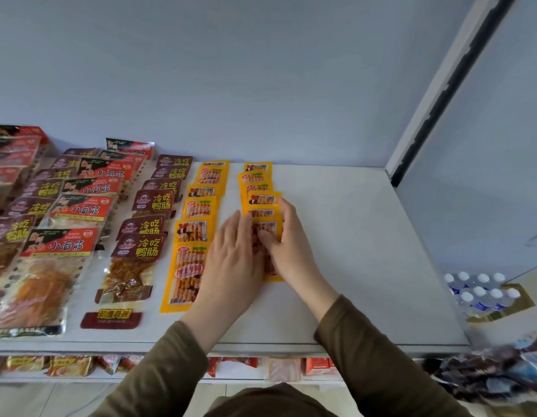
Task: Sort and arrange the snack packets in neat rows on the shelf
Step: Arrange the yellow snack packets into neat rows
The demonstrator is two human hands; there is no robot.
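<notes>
Front yellow packet [268, 227] lies flat on the white shelf [351, 236], nearest in the right-hand yellow row [256, 183], overlapping the packet behind it. Right hand [286, 245] grips its right edge, thumb pressed on the face. Left hand [234, 257] rests flat, fingers straight, on its left side. Second yellow row [198, 224] just to the left. Further left: maroon packets [147, 227], then red-labelled packets [66, 236]. Bottled water [483, 291] lower right, below shelf level.
</notes>
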